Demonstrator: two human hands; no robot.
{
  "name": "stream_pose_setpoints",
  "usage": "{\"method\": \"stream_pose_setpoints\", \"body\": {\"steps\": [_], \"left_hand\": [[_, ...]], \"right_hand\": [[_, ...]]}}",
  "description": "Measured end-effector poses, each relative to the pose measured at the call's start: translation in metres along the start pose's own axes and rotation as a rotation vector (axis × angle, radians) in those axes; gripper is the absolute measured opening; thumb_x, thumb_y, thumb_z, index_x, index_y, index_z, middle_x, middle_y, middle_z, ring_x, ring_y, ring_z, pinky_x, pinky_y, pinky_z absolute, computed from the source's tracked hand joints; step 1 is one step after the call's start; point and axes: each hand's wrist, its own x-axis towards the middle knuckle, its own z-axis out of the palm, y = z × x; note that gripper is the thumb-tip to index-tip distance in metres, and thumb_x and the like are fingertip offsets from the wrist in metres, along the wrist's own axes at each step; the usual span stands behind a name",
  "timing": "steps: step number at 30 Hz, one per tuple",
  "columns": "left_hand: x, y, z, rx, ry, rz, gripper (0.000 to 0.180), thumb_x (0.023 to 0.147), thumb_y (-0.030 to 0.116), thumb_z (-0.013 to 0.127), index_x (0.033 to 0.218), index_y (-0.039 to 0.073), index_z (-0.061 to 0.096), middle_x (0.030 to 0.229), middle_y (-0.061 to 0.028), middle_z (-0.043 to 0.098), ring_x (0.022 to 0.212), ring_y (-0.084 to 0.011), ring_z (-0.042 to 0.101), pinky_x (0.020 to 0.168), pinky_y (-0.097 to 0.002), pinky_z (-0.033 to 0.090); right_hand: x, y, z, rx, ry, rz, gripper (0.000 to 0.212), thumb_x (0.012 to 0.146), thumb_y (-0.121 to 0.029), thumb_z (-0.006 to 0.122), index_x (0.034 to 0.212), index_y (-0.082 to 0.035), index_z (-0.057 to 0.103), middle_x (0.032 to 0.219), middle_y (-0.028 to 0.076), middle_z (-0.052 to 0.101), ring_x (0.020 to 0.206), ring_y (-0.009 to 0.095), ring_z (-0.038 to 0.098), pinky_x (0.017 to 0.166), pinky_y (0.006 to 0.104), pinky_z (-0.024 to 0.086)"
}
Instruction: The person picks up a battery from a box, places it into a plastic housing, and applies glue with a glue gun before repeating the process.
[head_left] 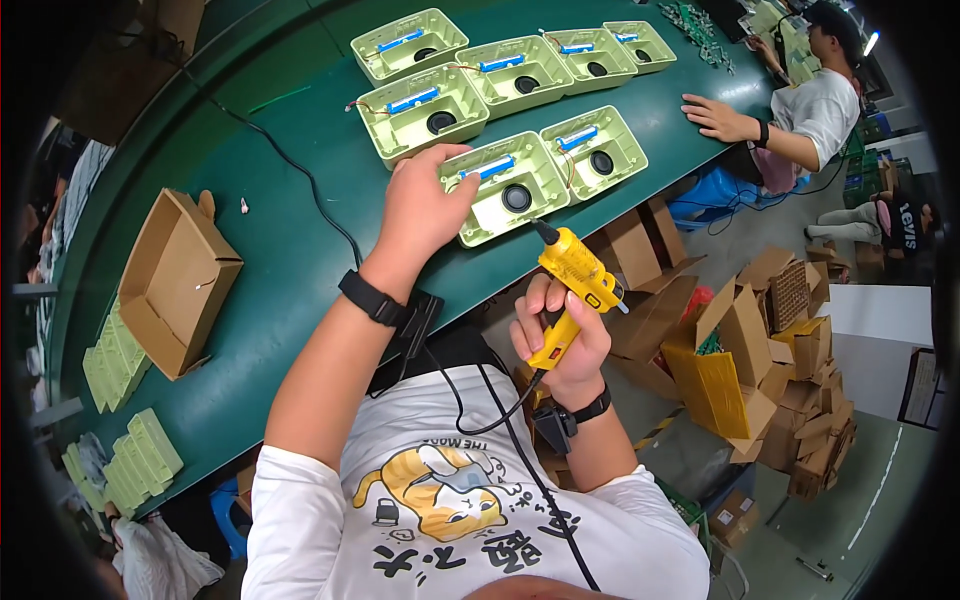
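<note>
My right hand (562, 335) is wrapped round the handle of a yellow hot glue gun (578, 268). The gun's dark nozzle sits at the near rim of a pale green plastic housing (478, 225). Over that housing's left wall lies my left hand (425, 200), its thumb inside beside a blue cylindrical battery (490, 167) and its fingers partly hidden behind the wall. A round black speaker (516, 198) rests on the housing's floor. Touching it on the right is a second green housing (622, 165) with the same kind of battery and speaker.
Behind stand several more fitted housings (380, 130) on the green table (300, 240). An open cardboard box (180, 285) and stacked green housings (140, 460) are at left. A black cable (300, 165) crosses the table. A co-worker (815, 100) sits at far right, near piled cartons (740, 350).
</note>
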Motion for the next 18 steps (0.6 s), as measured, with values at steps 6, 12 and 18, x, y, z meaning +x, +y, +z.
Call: {"method": "stream_pose_setpoints", "body": {"steps": [6, 12, 18], "left_hand": [[0.013, 0.016, -0.01, 0.04, -0.074, -0.061, 0.035, 0.094, 0.016, 0.084, 0.127, 0.004, 0.084, 0.114, -0.0227, 0.084, 0.111, -0.0427, 0.079, 0.102, -0.0464, 0.061], [0.019, 0.03, -0.01, 0.201, -0.145, -0.003, 0.033, 0.095, 0.014, 0.083, 0.127, 0.002, 0.083, 0.117, -0.023, 0.083, 0.115, -0.0428, 0.078, 0.102, -0.0461, 0.061], [0.006, -0.016, -0.02, 0.072, -0.029, 0.148, 0.045, 0.099, 0.017, 0.082, 0.139, -0.001, 0.076, 0.13, -0.023, 0.079, 0.117, -0.0372, 0.078, 0.099, -0.0471, 0.061]], "right_hand": [[0.005, 0.009, -0.011, 0.027, 0.032, 0.031, 0.024, 0.112, -0.031, 0.061, 0.108, -0.008, 0.063, 0.108, 0.012, 0.066, 0.066, 0.018, 0.054, 0.057, 0.0374, 0.051], [0.005, 0.009, -0.015, 0.052, 0.05, 0.032, 0.023, 0.112, -0.03, 0.061, 0.108, -0.008, 0.064, 0.108, 0.012, 0.066, 0.066, 0.019, 0.055, 0.058, 0.0374, 0.051], [0.006, 0.007, -0.006, 0.071, 0.026, 0.022, 0.023, 0.111, -0.03, 0.062, 0.109, -0.008, 0.066, 0.109, 0.012, 0.067, 0.066, 0.019, 0.055, 0.059, 0.038, 0.052]]}}
